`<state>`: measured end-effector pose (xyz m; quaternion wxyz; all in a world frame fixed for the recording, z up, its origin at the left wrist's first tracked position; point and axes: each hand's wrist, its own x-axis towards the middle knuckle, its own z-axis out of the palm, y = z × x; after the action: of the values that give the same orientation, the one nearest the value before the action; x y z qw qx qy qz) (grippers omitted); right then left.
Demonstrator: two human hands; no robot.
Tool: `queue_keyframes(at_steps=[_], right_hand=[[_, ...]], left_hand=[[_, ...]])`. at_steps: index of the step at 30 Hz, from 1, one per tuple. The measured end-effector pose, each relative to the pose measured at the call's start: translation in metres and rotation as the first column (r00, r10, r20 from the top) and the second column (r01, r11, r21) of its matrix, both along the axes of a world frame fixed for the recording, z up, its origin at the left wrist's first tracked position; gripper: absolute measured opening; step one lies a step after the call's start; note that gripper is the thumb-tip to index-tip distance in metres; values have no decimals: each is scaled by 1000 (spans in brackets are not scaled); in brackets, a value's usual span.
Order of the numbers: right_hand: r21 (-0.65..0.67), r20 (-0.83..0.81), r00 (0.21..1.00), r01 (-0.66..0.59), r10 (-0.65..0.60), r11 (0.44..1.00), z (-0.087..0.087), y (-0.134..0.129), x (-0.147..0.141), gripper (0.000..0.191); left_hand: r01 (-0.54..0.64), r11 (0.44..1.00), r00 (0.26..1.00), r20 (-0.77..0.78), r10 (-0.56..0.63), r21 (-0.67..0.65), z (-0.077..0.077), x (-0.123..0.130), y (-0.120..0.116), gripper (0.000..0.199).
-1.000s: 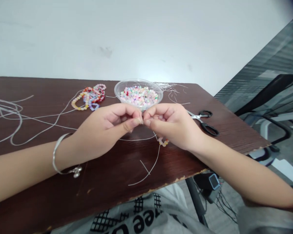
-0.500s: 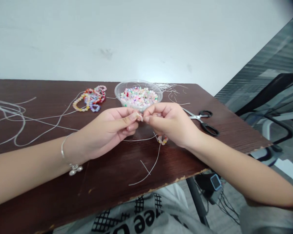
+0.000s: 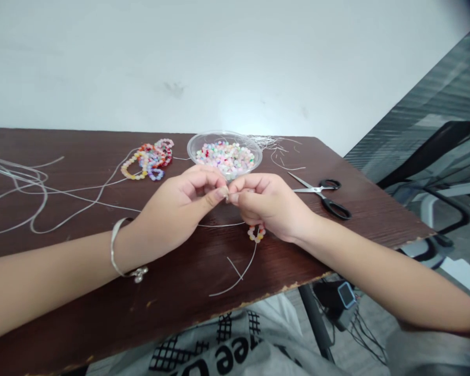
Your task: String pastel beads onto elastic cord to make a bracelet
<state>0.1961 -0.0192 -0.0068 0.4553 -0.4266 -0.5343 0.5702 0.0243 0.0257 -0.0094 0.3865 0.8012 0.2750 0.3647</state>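
My left hand is closed in a pinch, thumb against forefinger, on a small pale bead. The fingertips of my right hand meet it from the other side, also pinched; what lies between them is hidden. Just below my right hand, a small loop of orange, pink and yellow beads lies on the table, with a thin white cord trailing from it toward the front edge. Right behind my hands stands a clear plastic bowl holding many small coloured beads.
Scissors with black handles lie spread on the right. Cut cord pieces are scattered behind the bowl. Finished-looking bead strings sit in a heap at the left, near long loose white cords. The dark table has a chipped front edge.
My left hand has turned, its thumb now pointing more upward, and the bracelet has shifted on the wrist. The bead loop has moved slightly left and down. Both hands stay pinched together.
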Motion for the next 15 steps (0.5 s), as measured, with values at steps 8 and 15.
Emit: queue_keyframes(at_steps=[8, 15], right_hand=[[-94, -204, 978, -55, 35, 994, 1, 2, -4, 9], [-121, -213, 977, -31, 5, 992, 0, 2, -3, 9]], left_hand=[[-104, 994, 994, 33, 103, 34, -1, 2, -6, 20], [-79, 983, 996, -16, 83, 168, 2, -6, -5, 13]])
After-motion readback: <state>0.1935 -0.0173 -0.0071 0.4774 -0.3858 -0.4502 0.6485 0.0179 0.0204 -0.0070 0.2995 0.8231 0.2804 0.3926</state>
